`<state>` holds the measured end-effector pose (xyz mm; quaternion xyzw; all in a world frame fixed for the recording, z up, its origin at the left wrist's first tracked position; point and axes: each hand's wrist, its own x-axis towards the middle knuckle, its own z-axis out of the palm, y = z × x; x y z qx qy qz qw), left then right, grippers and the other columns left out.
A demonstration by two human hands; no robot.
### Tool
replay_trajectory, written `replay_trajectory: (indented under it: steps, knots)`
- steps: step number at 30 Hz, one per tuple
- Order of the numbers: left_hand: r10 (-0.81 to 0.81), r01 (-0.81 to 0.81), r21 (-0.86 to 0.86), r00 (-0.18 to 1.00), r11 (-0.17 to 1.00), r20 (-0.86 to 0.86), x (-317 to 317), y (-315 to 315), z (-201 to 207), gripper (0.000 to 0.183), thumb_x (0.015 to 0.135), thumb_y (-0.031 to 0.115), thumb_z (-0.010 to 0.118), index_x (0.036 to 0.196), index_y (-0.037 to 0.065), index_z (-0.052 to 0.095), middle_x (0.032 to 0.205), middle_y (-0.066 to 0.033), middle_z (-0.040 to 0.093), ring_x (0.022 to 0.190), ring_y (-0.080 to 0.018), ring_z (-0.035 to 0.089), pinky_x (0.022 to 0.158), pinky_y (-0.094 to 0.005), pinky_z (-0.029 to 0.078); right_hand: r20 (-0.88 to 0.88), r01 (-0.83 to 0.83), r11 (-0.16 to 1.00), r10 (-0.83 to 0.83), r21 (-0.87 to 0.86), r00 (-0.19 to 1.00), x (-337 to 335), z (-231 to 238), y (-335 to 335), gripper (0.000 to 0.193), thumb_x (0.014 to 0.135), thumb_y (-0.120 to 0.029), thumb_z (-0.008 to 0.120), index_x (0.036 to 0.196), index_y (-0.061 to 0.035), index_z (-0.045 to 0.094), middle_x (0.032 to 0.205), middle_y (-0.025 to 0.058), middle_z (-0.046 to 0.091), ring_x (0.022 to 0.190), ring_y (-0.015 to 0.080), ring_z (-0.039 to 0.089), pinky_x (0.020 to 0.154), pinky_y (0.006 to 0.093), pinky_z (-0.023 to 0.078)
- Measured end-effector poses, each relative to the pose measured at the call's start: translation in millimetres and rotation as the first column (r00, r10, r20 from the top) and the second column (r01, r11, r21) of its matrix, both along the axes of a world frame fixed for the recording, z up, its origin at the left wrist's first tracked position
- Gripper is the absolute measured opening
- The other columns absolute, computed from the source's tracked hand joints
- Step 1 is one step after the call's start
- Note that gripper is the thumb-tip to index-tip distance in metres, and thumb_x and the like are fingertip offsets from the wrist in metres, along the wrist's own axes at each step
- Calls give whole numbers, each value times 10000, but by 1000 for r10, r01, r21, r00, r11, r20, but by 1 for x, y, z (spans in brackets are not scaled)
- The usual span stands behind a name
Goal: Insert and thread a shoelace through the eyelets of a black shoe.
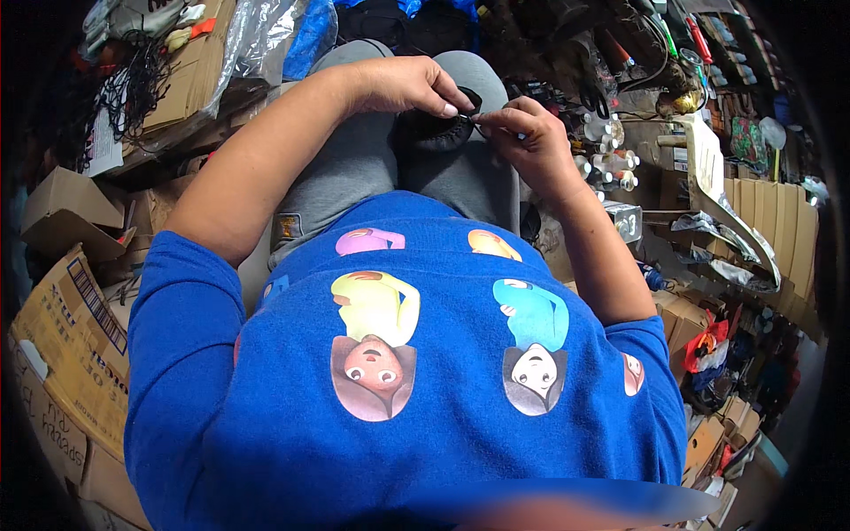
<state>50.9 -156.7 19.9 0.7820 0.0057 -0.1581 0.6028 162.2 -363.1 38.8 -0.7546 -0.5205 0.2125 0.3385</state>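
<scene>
A small black item with a dark opening and a puckered edge rests over my grey-trousered lap, between my knees. I cannot make out its exact kind. The fingers of my left hand bend down over its upper rim and pinch it near the right side. Close by on the right, my right hand has thumb and forefinger pressed together at the same edge. Something thin and dark shows between the two sets of fingertips, too small to name. Both hands' fingertips almost meet there.
Cardboard boxes and a tangle of black cords lie to the left. Several clear bottles stand right of my right hand. Clear plastic sheeting is at the upper left, stacked cardboard at the far right.
</scene>
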Motion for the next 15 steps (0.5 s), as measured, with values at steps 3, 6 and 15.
replay_trajectory:
  steps: [3,6,15]
  knots:
    - [-46,47,62,999,997,-11,2,-2,6,327,823,173,620,1141,98,639,784,-33,505,822,-155,502,805,-281,384,263,-83,990,111,-113,958,-3,17,6,216,741,-12,606,893,-136,696,796,97,585,747,276,608,664,357,488]
    - [-72,73,86,997,994,-16,5,-5,9,326,839,183,597,1153,101,629,809,-44,523,850,-173,511,827,-289,385,490,-205,962,269,-182,829,-2,33,10,245,732,-11,550,884,-133,697,804,111,575,780,314,592,711,396,470]
    - [-39,32,83,996,996,79,23,1,-8,252,750,34,662,998,5,630,997,-61,616,917,-164,585,842,-305,452,315,-332,882,437,-335,843,23,5,40,182,775,-99,627,949,-109,680,830,134,616,794,272,626,714,354,484]
